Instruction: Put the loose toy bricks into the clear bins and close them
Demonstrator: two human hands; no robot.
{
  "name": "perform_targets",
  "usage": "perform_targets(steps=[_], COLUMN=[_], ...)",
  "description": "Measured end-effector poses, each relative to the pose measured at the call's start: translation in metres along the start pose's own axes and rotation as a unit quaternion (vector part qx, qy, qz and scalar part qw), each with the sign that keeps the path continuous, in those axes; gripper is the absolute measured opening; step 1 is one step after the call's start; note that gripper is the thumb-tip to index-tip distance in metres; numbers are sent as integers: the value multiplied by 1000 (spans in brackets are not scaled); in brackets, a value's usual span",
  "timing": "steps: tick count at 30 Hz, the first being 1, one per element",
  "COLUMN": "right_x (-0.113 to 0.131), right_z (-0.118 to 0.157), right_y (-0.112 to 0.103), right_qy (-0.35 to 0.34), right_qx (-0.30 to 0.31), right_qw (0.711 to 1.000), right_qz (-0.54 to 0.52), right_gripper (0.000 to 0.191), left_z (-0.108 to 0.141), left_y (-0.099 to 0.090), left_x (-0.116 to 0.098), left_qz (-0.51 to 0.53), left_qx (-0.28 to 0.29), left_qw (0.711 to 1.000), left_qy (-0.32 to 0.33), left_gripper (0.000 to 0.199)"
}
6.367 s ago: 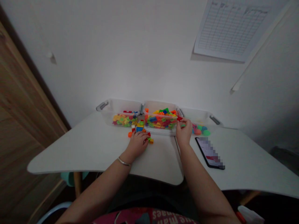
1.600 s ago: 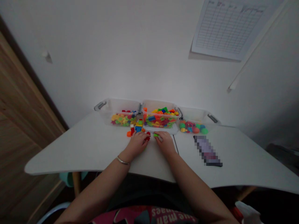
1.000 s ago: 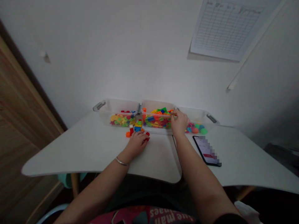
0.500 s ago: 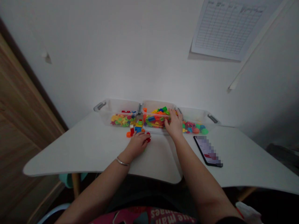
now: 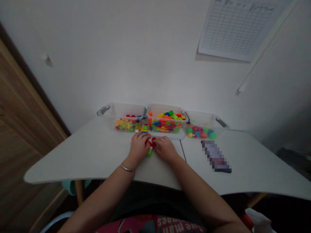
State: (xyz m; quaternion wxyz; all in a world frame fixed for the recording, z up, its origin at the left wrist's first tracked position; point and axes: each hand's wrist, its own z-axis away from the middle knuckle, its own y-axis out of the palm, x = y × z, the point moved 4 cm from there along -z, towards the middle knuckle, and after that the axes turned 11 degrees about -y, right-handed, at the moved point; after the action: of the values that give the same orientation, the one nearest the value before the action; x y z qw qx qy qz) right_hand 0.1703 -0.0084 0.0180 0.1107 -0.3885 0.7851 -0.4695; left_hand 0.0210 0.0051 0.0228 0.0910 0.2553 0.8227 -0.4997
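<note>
My left hand (image 5: 139, 147) and my right hand (image 5: 165, 149) meet on the white table (image 5: 80, 158), just in front of the bins. Between their fingers, both hands grip a small cluster of red plastic bricks (image 5: 151, 143). A green brick (image 5: 149, 153) sticks out below the red ones, close to my fingers. A few stacked yellow and blue bricks (image 5: 144, 128) stand just beyond my left hand, partly hidden by it.
Several mixed bricks fill the clear plastic bins at left (image 5: 107, 117) and middle (image 5: 165, 109). A clear bin (image 5: 201, 116) at right holds round coloured pieces. A phone (image 5: 215, 157) lies right of my hands. A wooden panel stands left of the table.
My right hand has come back from the middle bin and now meets my left hand. The red bricks are held between them, with the green brick showing below.
</note>
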Motion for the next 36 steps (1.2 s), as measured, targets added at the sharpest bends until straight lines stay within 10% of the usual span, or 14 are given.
perform_targets(steps=[21,27,36], right_x=[-21,-26,-65], right_z=[16,15,12], right_y=[1,-16,-99], right_qy=[97,115,183], right_qx=[-21,-160,-381], right_qw=[994,980,898], right_qz=[33,-8,124], right_gripper=[21,29,13], left_z=[5,4,5], left_y=[13,15,15], left_x=[6,6,7], left_qz=[-73,-55,-56], left_qx=[41,45,53], left_qw=[996,997,997], left_qy=[-43,-26,-23], left_gripper=[38,39,38])
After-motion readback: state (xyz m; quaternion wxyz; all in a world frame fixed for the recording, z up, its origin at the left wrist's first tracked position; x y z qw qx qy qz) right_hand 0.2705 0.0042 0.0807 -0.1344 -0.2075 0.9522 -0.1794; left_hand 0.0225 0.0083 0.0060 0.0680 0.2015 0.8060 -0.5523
